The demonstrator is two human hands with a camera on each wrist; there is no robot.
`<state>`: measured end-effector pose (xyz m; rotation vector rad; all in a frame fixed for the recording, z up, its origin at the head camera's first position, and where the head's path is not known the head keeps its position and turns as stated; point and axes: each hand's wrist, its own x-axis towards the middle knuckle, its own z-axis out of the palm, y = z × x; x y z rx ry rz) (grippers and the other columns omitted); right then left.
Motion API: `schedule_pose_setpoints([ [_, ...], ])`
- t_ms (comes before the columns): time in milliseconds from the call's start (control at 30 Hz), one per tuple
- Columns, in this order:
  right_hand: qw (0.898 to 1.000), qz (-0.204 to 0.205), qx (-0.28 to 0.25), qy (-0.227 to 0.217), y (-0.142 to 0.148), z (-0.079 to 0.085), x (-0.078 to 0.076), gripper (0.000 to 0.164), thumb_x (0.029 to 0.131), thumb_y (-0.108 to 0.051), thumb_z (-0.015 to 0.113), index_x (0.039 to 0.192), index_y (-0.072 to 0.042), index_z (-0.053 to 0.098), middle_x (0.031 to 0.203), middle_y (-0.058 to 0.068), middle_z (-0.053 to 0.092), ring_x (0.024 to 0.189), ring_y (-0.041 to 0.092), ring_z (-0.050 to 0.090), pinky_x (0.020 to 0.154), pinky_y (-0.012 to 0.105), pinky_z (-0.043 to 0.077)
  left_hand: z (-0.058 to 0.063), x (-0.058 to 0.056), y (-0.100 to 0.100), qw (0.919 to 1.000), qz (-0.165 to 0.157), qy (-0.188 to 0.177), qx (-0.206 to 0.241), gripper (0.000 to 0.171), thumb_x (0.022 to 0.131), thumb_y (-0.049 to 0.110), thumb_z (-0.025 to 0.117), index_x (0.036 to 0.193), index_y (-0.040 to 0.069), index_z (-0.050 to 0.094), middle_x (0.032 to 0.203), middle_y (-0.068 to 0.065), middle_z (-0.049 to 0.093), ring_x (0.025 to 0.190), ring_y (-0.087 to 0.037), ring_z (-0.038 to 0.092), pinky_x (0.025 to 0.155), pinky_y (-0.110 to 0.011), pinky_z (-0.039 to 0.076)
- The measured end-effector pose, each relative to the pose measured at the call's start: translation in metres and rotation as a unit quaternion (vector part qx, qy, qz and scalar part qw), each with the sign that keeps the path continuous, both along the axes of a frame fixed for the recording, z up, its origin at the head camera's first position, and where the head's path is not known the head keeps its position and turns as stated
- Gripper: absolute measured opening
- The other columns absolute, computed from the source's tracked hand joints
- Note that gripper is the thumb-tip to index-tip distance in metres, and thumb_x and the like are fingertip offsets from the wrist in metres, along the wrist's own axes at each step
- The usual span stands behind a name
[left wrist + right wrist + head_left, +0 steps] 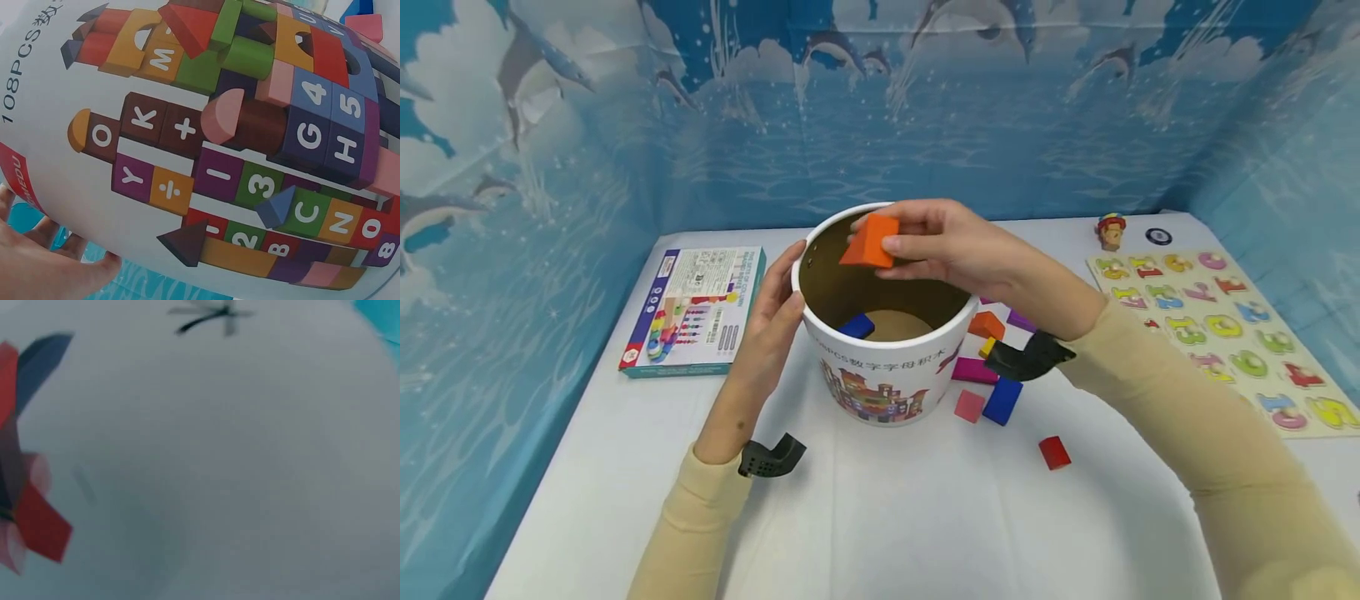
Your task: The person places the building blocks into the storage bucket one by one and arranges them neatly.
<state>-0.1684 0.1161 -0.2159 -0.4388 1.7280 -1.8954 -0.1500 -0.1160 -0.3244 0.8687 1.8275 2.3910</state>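
My right hand [947,242] pinches an orange block [874,242] with slanted sides, between thumb and fingers, over the mouth of a white bucket [887,358]. On the left of the bucket, my left hand [767,325] rests against the outer wall, thumb and fingertips at the rim. In the left wrist view, the left hand [50,256] lies beside the printed wall of the bucket [75,181]. A blue block [857,326] lies inside the bucket. The right wrist view shows only the bucket's white wall [219,456] and part of its print; the right hand is out of that view.
Right of the bucket lie several blocks, among them a blue block [1003,401], a pink block [970,406] and a red block [1055,452]. A boxed toy [700,308] lies at left. A number puzzle board [1225,333] and a small figure [1110,232] are at right.
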Motion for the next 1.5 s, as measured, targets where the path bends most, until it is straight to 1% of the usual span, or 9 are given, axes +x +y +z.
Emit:
schedule_pose_setpoints([
  [133, 0.991, 0.069, 0.117, -0.002, -0.021, -0.006, -0.009, 0.034, 0.089, -0.001, 0.050, 0.122, -0.002, 0.049, 0.116, 0.014, 0.053, 0.103, 0.027, 0.055, 0.082, 0.037, 0.048, -0.001, 0.001, 0.002, 1.0000, 0.000, -0.003, -0.003, 0.067, 0.085, 0.042, 0.054, 0.140, 0.017, 0.024, 0.145, 0.004, 0.021, 0.132, -0.015, 0.017, 0.106, -0.049, 0.014],
  [300, 0.955, 0.165, 0.245, 0.018, -0.032, -0.013, -0.013, 0.031, 0.089, -0.002, 0.050, 0.119, -0.007, 0.052, 0.107, 0.012, 0.057, 0.098, 0.022, 0.057, 0.079, 0.033, 0.050, 0.001, 0.003, 0.002, 0.9998, 0.012, -0.013, -0.012, 0.066, 0.085, 0.042, 0.054, 0.140, 0.019, 0.025, 0.144, 0.006, 0.022, 0.132, -0.013, 0.018, 0.106, -0.046, 0.017],
  [533, 0.914, 0.239, 0.327, 0.028, -0.038, -0.016, -0.011, 0.030, 0.088, -0.005, 0.052, 0.117, -0.011, 0.053, 0.104, 0.008, 0.059, 0.096, 0.019, 0.057, 0.079, 0.030, 0.050, 0.002, 0.003, 0.002, 0.9999, 0.009, -0.010, -0.008, 0.064, 0.086, 0.039, 0.054, 0.140, 0.018, 0.025, 0.144, 0.004, 0.023, 0.131, -0.018, 0.020, 0.105, -0.048, 0.017],
  [667, 0.902, 0.264, 0.339, 0.034, -0.037, -0.017, -0.010, 0.034, 0.089, -0.006, 0.050, 0.122, -0.014, 0.050, 0.108, 0.003, 0.058, 0.099, 0.018, 0.055, 0.079, 0.031, 0.049, 0.002, 0.002, 0.002, 0.9999, 0.007, -0.008, -0.004, 0.063, 0.087, 0.038, 0.053, 0.140, 0.018, 0.025, 0.144, 0.003, 0.024, 0.131, -0.019, 0.020, 0.105, -0.049, 0.017],
  [800, 0.909, 0.261, 0.321, 0.046, -0.036, -0.016, -0.010, 0.035, 0.091, -0.006, 0.048, 0.124, -0.013, 0.049, 0.109, 0.003, 0.058, 0.099, 0.018, 0.056, 0.080, 0.032, 0.049, 0.002, 0.002, 0.001, 1.0000, 0.004, -0.008, -0.001, 0.063, 0.087, 0.038, 0.053, 0.140, 0.018, 0.025, 0.144, 0.001, 0.023, 0.131, -0.019, 0.020, 0.105, -0.049, 0.016],
  [1033, 0.973, 0.151, 0.135, 0.109, -0.006, -0.001, 0.006, 0.033, 0.092, -0.007, 0.046, 0.125, -0.004, 0.047, 0.114, 0.012, 0.057, 0.105, 0.025, 0.055, 0.087, 0.034, 0.046, 0.002, 0.001, 0.003, 1.0000, -0.004, -0.001, 0.001, 0.066, 0.086, 0.041, 0.053, 0.140, 0.017, 0.024, 0.144, 0.000, 0.023, 0.131, -0.021, 0.020, 0.105, -0.050, 0.016],
  [1200, 0.981, 0.035, 0.042, 0.187, 0.054, 0.002, 0.042, 0.030, 0.092, -0.006, 0.046, 0.121, 0.000, 0.049, 0.111, 0.018, 0.057, 0.100, 0.028, 0.057, 0.085, 0.035, 0.047, 0.003, 0.001, 0.003, 1.0000, 0.000, 0.005, 0.006, 0.065, 0.086, 0.039, 0.054, 0.140, 0.017, 0.026, 0.144, 0.000, 0.023, 0.131, -0.022, 0.020, 0.103, -0.054, 0.016],
  [1333, 0.980, -0.022, -0.002, 0.197, 0.108, -0.031, 0.071, 0.028, 0.092, 0.004, 0.038, 0.118, 0.010, 0.046, 0.107, 0.020, 0.057, 0.094, 0.028, 0.058, 0.081, 0.034, 0.049, 0.004, 0.000, 0.002, 1.0000, 0.002, 0.003, 0.007, 0.065, 0.085, 0.039, 0.055, 0.139, 0.018, 0.027, 0.145, -0.002, 0.022, 0.131, -0.024, 0.019, 0.103, -0.054, 0.015],
  [1500, 0.975, -0.065, 0.162, 0.138, 0.155, -0.101, 0.105, 0.031, 0.093, -0.005, 0.043, 0.123, 0.001, 0.046, 0.110, 0.012, 0.058, 0.096, 0.021, 0.058, 0.077, 0.029, 0.050, 0.002, 0.000, 0.001, 1.0000, 0.001, -0.007, 0.006, 0.064, 0.085, 0.037, 0.056, 0.139, 0.018, 0.027, 0.145, -0.002, 0.021, 0.132, -0.022, 0.018, 0.104, -0.053, 0.015],
])
